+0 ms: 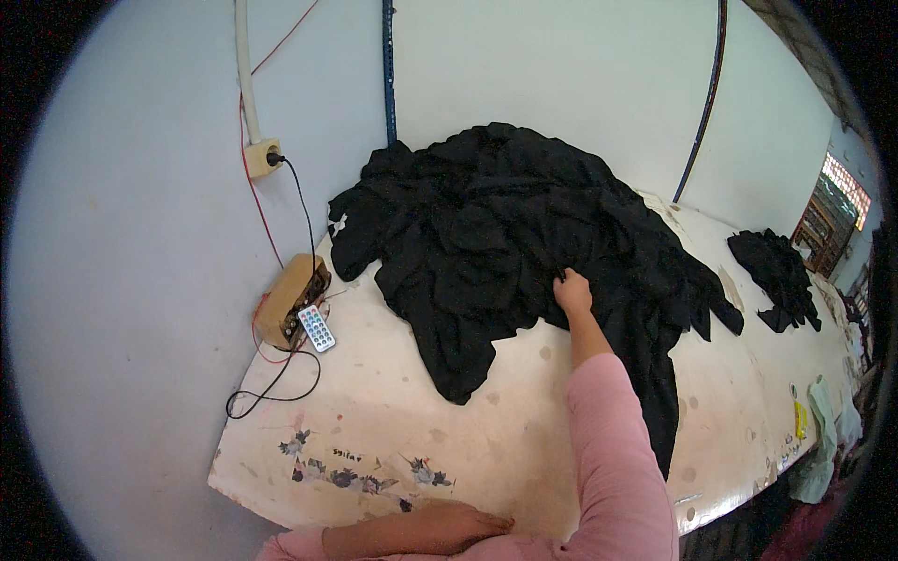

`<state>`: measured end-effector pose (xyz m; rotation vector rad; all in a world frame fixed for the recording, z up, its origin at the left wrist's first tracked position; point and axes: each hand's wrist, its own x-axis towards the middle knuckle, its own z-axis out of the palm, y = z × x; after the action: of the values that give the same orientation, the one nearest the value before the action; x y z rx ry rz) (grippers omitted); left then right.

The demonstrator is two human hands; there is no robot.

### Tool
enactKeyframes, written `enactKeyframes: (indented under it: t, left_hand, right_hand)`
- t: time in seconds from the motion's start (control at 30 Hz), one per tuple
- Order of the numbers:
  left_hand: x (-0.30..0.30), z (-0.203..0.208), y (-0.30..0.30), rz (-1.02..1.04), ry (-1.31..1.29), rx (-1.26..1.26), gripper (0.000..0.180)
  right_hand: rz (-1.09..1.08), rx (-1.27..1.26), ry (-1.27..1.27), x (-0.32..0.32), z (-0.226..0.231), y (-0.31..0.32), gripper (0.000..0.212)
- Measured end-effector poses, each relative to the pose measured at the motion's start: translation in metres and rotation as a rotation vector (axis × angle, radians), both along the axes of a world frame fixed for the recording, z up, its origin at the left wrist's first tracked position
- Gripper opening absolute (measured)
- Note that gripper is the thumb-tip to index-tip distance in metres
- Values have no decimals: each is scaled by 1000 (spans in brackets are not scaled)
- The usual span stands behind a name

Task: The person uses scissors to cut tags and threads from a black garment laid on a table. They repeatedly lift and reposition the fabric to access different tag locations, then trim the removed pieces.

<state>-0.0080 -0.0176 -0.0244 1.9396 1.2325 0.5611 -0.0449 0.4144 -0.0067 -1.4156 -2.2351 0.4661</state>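
Observation:
A large heap of black cloth (486, 206) is spread in loose folds over the pale table. My right hand (573, 292) reaches forward into its front part, the fingers closed on a pinch of the cloth. Near the front edge of the table lies my left hand (472, 522), with the forearm across the lower border of the view. Its fingers stretch to the right, holding nothing. Long flaps of the cloth hang toward me on both sides of my right arm.
A brown box-like device (285, 301) with wires stands at the left, a white remote control (317, 328) against it. A black cord runs up to a wall socket (264, 159). Farther right lie a smaller black cloth pile (776, 276), a yellow packet (801, 420) and pale plastic bags (823, 439).

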Motion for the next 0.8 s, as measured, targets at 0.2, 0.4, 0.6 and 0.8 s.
enactKeyframes:
  t: [0.2,0.4,0.6,0.8]
  left_hand:
    - [6,9,0,-39,8,2,36]
    - [-13,7,9,596,-1056,-499,62]
    - [-28,45,15,694,-1681,-372,68]
    - [-105,18,-14,674,-1600,-83,45]
  right_hand:
    - [302,146,509,46,14,-39,34]
    - [1218,40,415,122,68,-224,20]
    - [1645,-474,400,177,79,-332,19]
    - [962,-277,586,196,52,-331,30]
